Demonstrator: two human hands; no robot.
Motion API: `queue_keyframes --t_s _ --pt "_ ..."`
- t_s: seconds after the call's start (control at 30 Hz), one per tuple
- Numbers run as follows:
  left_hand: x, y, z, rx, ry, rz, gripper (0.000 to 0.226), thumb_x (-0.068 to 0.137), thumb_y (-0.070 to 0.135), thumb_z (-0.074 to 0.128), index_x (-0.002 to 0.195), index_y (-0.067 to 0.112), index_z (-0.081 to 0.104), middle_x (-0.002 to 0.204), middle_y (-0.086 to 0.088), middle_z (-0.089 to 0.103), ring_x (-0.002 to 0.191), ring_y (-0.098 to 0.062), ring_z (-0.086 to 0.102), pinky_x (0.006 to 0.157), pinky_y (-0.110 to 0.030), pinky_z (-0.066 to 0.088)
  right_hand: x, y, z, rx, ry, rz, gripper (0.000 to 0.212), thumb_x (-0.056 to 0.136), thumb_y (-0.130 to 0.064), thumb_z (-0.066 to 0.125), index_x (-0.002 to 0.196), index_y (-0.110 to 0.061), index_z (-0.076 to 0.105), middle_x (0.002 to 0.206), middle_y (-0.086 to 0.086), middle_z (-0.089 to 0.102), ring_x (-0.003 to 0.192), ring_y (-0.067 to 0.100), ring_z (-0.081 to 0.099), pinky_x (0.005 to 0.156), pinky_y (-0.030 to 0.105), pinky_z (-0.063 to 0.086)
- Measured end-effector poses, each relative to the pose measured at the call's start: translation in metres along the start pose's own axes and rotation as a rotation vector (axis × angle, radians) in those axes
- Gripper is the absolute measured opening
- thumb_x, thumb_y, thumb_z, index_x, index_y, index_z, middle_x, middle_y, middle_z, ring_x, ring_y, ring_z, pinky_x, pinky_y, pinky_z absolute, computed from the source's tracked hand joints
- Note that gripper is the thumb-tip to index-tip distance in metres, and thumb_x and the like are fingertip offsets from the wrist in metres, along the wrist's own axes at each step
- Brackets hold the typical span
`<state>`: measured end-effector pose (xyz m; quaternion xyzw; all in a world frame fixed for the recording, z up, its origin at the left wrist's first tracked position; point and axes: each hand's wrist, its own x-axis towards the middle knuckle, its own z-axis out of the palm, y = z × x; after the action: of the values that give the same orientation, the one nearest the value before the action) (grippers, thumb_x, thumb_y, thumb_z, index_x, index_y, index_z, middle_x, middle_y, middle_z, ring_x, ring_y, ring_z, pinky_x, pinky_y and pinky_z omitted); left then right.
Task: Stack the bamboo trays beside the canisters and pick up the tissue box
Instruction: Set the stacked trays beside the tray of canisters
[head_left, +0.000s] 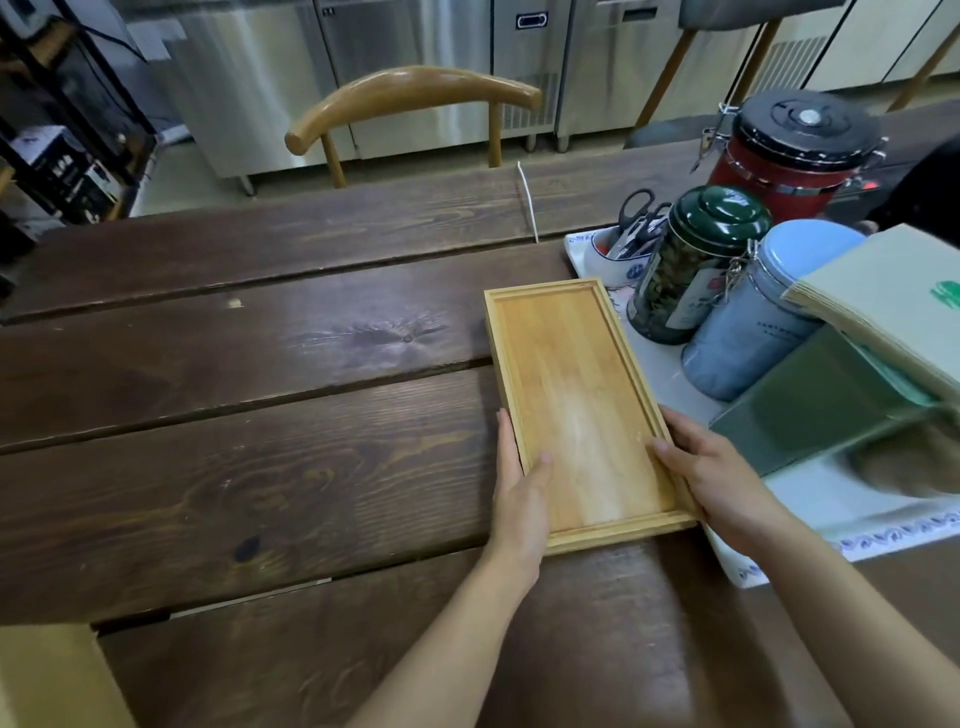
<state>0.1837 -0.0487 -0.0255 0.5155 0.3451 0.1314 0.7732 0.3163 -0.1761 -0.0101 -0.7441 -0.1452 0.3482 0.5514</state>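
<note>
At the right edge of the frame the tissue box is cut off and partly blurred, a stack of paper hiding its top, and whether the bamboo tray at centre is one tray or several stacked cannot be told. The tray is empty; right of it, on a white mat, stand green, blue and red canisters – contents unreadable – and a cup with scissors. Both hands grip the tray's near end on the table – left hand and right hand each clasp a long rim, thumbs inside.
</note>
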Motion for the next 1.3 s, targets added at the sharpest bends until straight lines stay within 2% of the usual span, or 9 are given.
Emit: queue_keyframes --t_s 0.13,0.27,0.4,0.5,0.57,0.7,0.8,1.03,1.3 --pt "-0.008 0.006 -0.012 0.091 -0.019 0.117 0.058 0.087 0.038 0.057 0.134 0.051 0.026 0.139 0.024 0.034 0.113 0.015 0.042 0.092 -0.018 0.037 -0.01 -0.001 -0.003 -0.161 0.004 -0.063 0.06 0.081 -0.041 0.061 0.136 -0.04 0.037 0.134 -0.025 0.041 0.118 -0.005 0.041 0.097 0.022 0.03" --pt "-0.027 -0.008 -0.035 0.592 -0.173 0.276 0.053 0.068 0.053 0.068 0.109 0.058 0.036 0.153 0.019 0.015 0.138 0.005 0.018 0.111 -0.028 0.024 -0.03 0.001 -0.017 -0.482 -0.177 -0.215 0.058 0.061 -0.056 0.068 0.115 -0.057 0.046 0.126 -0.04 0.033 0.126 -0.005 0.032 0.1 0.022 0.03" --pt "-0.04 -0.024 -0.047 0.882 -0.215 0.372 0.036 0.075 0.039 0.069 0.087 0.054 0.039 0.143 0.034 -0.004 0.123 0.031 -0.005 0.092 0.007 0.007 -0.04 0.014 -0.027 -0.684 -0.234 -0.252 0.042 0.067 -0.032 0.079 0.093 -0.049 0.052 0.136 -0.012 0.029 0.121 0.006 0.038 0.097 0.025 0.038" --pt "-0.039 -0.025 -0.044 0.865 -0.151 0.405 0.039 0.08 0.023 0.069 0.08 0.048 0.039 0.149 0.017 0.009 0.136 0.008 0.006 0.092 0.009 0.009 -0.039 0.02 -0.028 -0.791 -0.163 -0.329 0.034 0.072 -0.014 0.076 0.087 -0.035 0.054 0.131 -0.004 0.04 0.101 0.016 0.051 0.081 0.013 0.035" --pt "-0.039 -0.024 -0.041 0.834 -0.124 0.414 0.039 0.081 0.019 0.068 0.078 0.045 0.039 0.148 0.011 0.014 0.138 -0.002 0.01 0.097 0.004 0.014 -0.039 0.021 -0.026 -0.788 -0.127 -0.378 0.029 0.073 -0.007 0.074 0.087 -0.022 0.055 0.121 0.001 0.05 0.099 0.024 0.053 0.077 0.021 0.039" --pt "-0.043 -0.025 -0.036 0.795 -0.072 0.407 0.041 0.079 0.018 0.07 0.078 0.045 0.04 0.151 -0.003 0.025 0.135 -0.001 0.015 0.104 -0.023 0.031 -0.042 0.023 -0.026 -0.74 -0.11 -0.388 0.037 0.073 -0.01 0.074 0.078 -0.033 0.045 0.086 -0.003 0.059 0.078 0.018 0.054 0.071 0.035 0.047" --pt "-0.044 -0.029 -0.034 0.786 -0.043 0.417 0.041 0.079 0.018 0.07 0.078 0.046 0.041 0.15 -0.008 0.031 0.134 0.003 0.015 0.103 -0.024 0.032 -0.042 0.023 -0.026 -0.765 -0.1 -0.333 0.044 0.076 -0.015 0.073 0.074 -0.041 0.037 0.09 0.004 0.066 0.081 0.025 0.059 0.075 0.04 0.05" --pt "-0.043 -0.029 -0.033 0.785 -0.021 0.426 0.041 0.079 0.016 0.069 0.078 0.045 0.04 0.144 0.009 0.021 0.132 -0.004 0.02 0.107 -0.029 0.032 -0.039 0.025 -0.026 -0.775 -0.09 -0.33 0.045 0.078 -0.014 0.07 0.073 -0.043 0.036 0.086 0.001 0.066 0.068 0.01 0.053 0.066 0.016 0.041" --pt "-0.042 -0.032 -0.035 0.843 -0.031 0.437 0.033 0.081 0.009 0.067 0.085 0.034 0.046 0.151 -0.007 0.027 0.132 -0.008 0.025 0.103 -0.024 0.034 -0.037 0.031 -0.026 -0.776 -0.069 -0.342 0.048 0.078 -0.01 0.068 0.074 -0.046 0.037 0.079 -0.007 0.062 0.074 -0.003 0.052 0.066 0.007 0.039"
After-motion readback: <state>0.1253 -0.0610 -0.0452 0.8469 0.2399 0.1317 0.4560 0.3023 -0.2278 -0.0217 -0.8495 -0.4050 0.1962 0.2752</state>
